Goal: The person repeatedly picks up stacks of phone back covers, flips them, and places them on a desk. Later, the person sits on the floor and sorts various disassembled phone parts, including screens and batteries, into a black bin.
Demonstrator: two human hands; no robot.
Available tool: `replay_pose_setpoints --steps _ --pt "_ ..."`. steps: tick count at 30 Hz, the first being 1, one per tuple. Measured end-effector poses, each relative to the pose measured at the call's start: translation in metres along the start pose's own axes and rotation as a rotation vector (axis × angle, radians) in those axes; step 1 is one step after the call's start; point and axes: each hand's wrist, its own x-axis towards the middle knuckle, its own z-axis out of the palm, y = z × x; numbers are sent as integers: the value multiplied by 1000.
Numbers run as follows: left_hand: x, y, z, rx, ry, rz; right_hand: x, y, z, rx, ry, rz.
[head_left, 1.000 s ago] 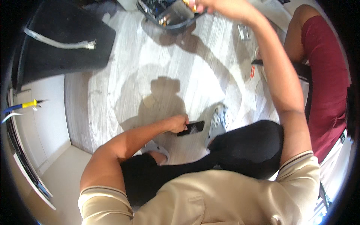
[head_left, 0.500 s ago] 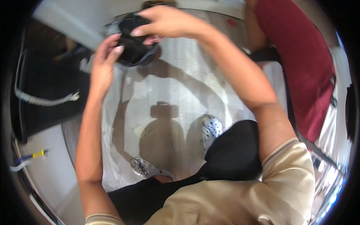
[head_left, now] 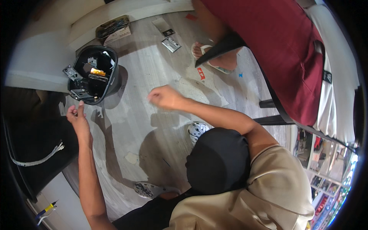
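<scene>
A black bin [head_left: 112,82] stands on the floor at the upper left. Inside lie dark electronic parts, a yellow-orange piece [head_left: 97,72] and several pale bits; a silver-grey metal part [head_left: 71,72] sticks up over its left side. My left hand [head_left: 79,119] is at the bin's near rim, one finger stretched up to it and the others loosely bent, apparently holding nothing. Whether that fingertip touches the rim is hard to tell. Over the floor to the right of the bin is my right hand [head_left: 165,97], its fingers bent and smeared by motion.
A seated person in maroon clothing [head_left: 268,50] is at the right, a sandalled foot [head_left: 218,57] on the floor. Beyond the bin sits a small box [head_left: 117,34]. Silver packets [head_left: 171,44] and red scraps [head_left: 201,73] lie about. A cable [head_left: 42,160] rests on the black surface at left.
Both hands were together on a blurred black object at the upper left. Now they are apart: the right has drawn back nearer me, the left lower by the standing bin. The view has shifted.
</scene>
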Motion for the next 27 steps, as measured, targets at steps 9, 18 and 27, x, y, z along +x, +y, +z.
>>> replay_pose_setpoints --steps 9,18,27 --pt "-52 2 12 72 -203 -17 155 84 -145 -482 424 302" --pt "-81 -29 -55 228 -165 -97 227 126 -176 -409 256 481" --pt "-111 -32 -63 224 -251 -241 327 111 -204 -609 392 631"
